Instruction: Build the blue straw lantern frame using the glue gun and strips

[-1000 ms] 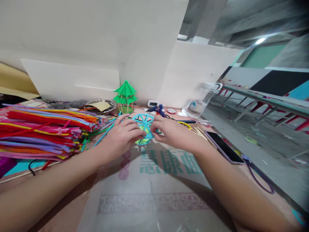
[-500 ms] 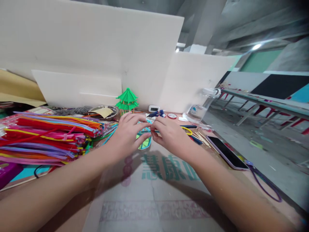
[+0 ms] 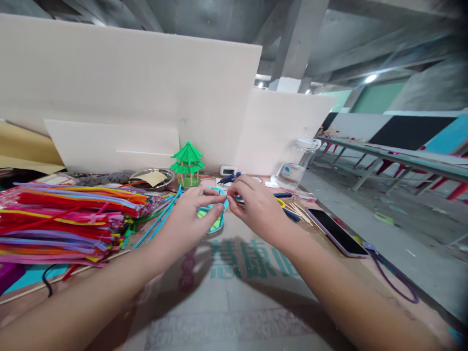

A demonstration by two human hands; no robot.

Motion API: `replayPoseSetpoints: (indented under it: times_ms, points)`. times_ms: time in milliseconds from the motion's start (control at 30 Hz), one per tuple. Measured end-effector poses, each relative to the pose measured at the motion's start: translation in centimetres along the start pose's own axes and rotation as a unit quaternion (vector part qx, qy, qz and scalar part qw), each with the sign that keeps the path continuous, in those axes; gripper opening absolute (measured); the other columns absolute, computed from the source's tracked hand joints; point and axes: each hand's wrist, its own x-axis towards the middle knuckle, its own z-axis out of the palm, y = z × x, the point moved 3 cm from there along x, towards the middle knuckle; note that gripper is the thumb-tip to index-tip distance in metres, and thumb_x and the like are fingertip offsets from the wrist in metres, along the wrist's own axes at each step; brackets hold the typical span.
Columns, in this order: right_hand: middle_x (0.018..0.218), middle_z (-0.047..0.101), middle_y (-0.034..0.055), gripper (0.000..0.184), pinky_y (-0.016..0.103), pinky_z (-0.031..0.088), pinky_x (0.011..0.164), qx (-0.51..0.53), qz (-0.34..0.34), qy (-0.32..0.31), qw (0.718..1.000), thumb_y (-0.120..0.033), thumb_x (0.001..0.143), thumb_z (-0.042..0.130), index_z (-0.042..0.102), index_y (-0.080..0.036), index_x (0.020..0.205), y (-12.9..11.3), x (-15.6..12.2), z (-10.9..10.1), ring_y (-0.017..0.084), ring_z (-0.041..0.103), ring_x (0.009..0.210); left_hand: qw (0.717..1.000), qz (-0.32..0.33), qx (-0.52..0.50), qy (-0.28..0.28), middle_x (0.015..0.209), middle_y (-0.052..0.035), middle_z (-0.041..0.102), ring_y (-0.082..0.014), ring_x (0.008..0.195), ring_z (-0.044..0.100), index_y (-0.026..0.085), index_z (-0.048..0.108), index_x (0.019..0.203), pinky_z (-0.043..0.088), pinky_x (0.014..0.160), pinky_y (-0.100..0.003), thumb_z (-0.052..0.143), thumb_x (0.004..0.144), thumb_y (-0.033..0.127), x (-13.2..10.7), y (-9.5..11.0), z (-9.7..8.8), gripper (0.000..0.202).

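Observation:
My left hand (image 3: 195, 209) is closed in a pinch, its thumb and index fingertips close together. Almost touching it, my right hand (image 3: 254, 207) pinches with thumb and forefinger at the same spot. What sits between the fingertips is tiny and mostly covered; a hint of light blue shows there. Just behind and below the fingers is a green piece edged with light blue pipe cleaner (image 3: 218, 225), partly hidden by my left hand. Several loose light blue pipe cleaners (image 3: 158, 222) lie to the left of that hand. A green two-tiered pavilion model (image 3: 188, 163) stands upright behind it.
Bundles of coloured pipe cleaners (image 3: 69, 219) cover the left side. A metal bowl (image 3: 170, 178), small digital clock (image 3: 228, 170), blue glue gun (image 3: 229, 179) and clear water bottle (image 3: 294, 165) line the back. Wooden sticks (image 3: 303, 214) and a phone (image 3: 336, 231) lie right, near the table edge.
The whole view has shifted slightly, so things appear lower and further left. My hands stay together at the fingertips, and more of the pavilion model shows above my left hand.

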Motion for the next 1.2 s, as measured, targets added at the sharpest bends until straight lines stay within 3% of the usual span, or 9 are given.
replayPoseSetpoints:
  times_ms: [100, 200, 333, 467, 633, 767, 833, 1000, 1200]
  points:
    - [0.084, 0.065, 0.0071, 0.012, 0.033, 0.047, 0.073, 0.016, 0.030, 0.047, 0.998, -0.017, 0.096, 0.052, 0.057, -0.019, 0.085, -0.1, -0.1, 0.0, 0.021, 0.061, 0.081, 0.991, -0.084, -0.102, -0.036, 0.123, -0.0068, 0.071, -0.0234, 0.116, 0.064, 0.023, 0.079, 0.106, 0.049, 0.103, -0.037, 0.060, 0.093, 0.039, -0.3, 0.3, -0.1, 0.028]
    - [0.082, 0.065, 0.0071, 0.014, 0.033, 0.047, 0.072, 0.001, 0.007, 0.084, 0.996, -0.015, 0.096, 0.051, 0.057, -0.019, 0.084, -0.6, -0.1, 0.1, 0.021, 0.060, 0.079, 0.986, -0.105, -0.127, -0.041, 0.123, -0.0058, 0.072, -0.0239, 0.118, 0.063, 0.023, 0.080, 0.102, 0.047, 0.105, -0.035, 0.062, 0.091, 0.044, -0.3, 0.4, -0.6, 0.030]
    - [0.082, 0.067, 0.0078, 0.016, 0.034, 0.046, 0.071, -0.031, -0.037, 0.080, 0.996, -0.015, 0.097, 0.049, 0.059, -0.018, 0.085, -1.9, 0.0, -0.1, 0.022, 0.060, 0.079, 0.984, -0.130, -0.101, -0.066, 0.095, -0.0025, 0.078, -0.0225, 0.094, 0.068, 0.022, 0.079, 0.087, 0.051, 0.091, -0.033, 0.066, 0.087, 0.048, -0.3, -0.7, -1.0, 0.030]
    - [0.095, 0.070, 0.0094, 0.016, 0.034, 0.049, 0.080, 0.054, -0.025, 0.013, 0.998, -0.020, 0.101, 0.049, 0.062, -0.019, 0.092, -2.2, 0.2, -1.2, 0.021, 0.064, 0.090, 0.974, -0.143, -0.146, -0.099, 0.080, -0.0007, 0.074, -0.0181, 0.077, 0.066, 0.019, 0.074, 0.080, 0.050, 0.073, -0.027, 0.065, 0.087, 0.047, -0.4, -1.7, -0.7, 0.030]
    - [0.100, 0.071, 0.0084, 0.023, 0.032, 0.049, 0.075, 0.124, 0.161, -0.061, 0.977, -0.028, 0.097, 0.055, 0.061, -0.018, 0.117, 4.6, -1.0, -3.1, 0.020, 0.065, 0.086, 0.962, -0.179, -0.197, -0.058, 0.073, -0.0012, 0.070, -0.0166, 0.069, 0.064, 0.018, 0.069, 0.076, 0.050, 0.065, -0.025, 0.070, 0.082, 0.045, -0.1, -2.2, -1.3, 0.027]
    - [0.095, 0.074, 0.0076, 0.021, 0.027, 0.044, 0.067, 0.001, 0.270, -0.313, 0.911, -0.025, 0.092, 0.056, 0.067, -0.019, 0.108, 11.7, -4.8, -1.3, 0.019, 0.064, 0.078, 0.958, -0.179, -0.222, -0.034, 0.071, -0.0015, 0.070, -0.0174, 0.069, 0.066, 0.020, 0.069, 0.077, 0.054, 0.066, -0.026, 0.072, 0.080, 0.043, 0.4, -2.2, -2.2, 0.023]
    - [0.100, 0.076, 0.0124, 0.028, 0.027, 0.045, 0.068, -0.014, 0.292, -0.343, 0.893, -0.019, 0.088, 0.058, 0.069, -0.015, 0.114, 13.6, -6.5, 0.1, 0.021, 0.067, 0.080, 0.957, -0.178, -0.226, -0.027, 0.071, -0.0017, 0.070, -0.0178, 0.069, 0.067, 0.020, 0.069, 0.077, 0.055, 0.066, -0.026, 0.072, 0.080, 0.042, 0.6, -2.1, -2.5, 0.023]
    - [0.130, 0.071, 0.0131, 0.051, 0.028, 0.050, 0.079, 0.020, 0.273, -0.362, 0.891, -0.015, 0.086, 0.061, 0.063, -0.021, 0.137, 13.8, -8.5, 3.5, 0.026, 0.070, 0.103, 0.952, -0.178, -0.248, -0.034, 0.073, -0.0015, 0.070, -0.0164, 0.070, 0.067, 0.019, 0.068, 0.079, 0.056, 0.067, -0.026, 0.072, 0.081, 0.040, 0.5, -1.7, -2.6, 0.021]
    - [0.126, 0.072, 0.0168, 0.055, 0.032, 0.052, 0.085, 0.040, 0.257, -0.343, 0.903, -0.015, 0.084, 0.061, 0.063, -0.017, 0.139, 14.0, -9.2, 5.2, 0.029, 0.072, 0.101, 0.947, -0.168, -0.269, -0.044, 0.079, -0.0015, 0.071, -0.0153, 0.075, 0.066, 0.018, 0.067, 0.080, 0.054, 0.070, -0.026, 0.070, 0.083, 0.039, 0.4, -1.5, -2.5, 0.022]
